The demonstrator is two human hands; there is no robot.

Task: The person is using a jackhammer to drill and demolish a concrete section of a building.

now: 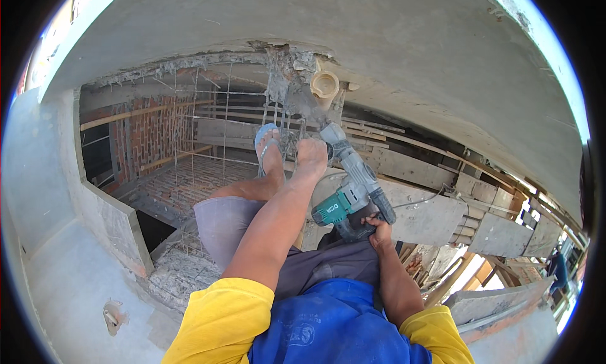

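Overhead, a grey and teal demolition hammer (350,184) sits just right of the picture's centre, angled up toward eleven o'clock, its chisel tip buried in the broken concrete edge (287,64) of the slab near twelve. The left hand (311,159) is wrapped around the front of the tool's grey barrel, its grip closed firmly on the housing, the bare forearm running down toward seven o'clock into a yellow sleeve (221,323). The right hand (379,228) is curled tight about the dark rear handle at about four o'clock from the left hand, fingers folded shut over it. A foot in a blue sandal (270,151) is raised just beside the left hand, at its nine o'clock, braced near thin rebar mesh (208,124) that hangs in the opening. A cut cream pipe end (325,86) pokes out of the slab at one o'clock from the chisel. Red brick wall (148,134) shows at nine o'clock, and timber formwork boards (442,203) stretch off toward three.
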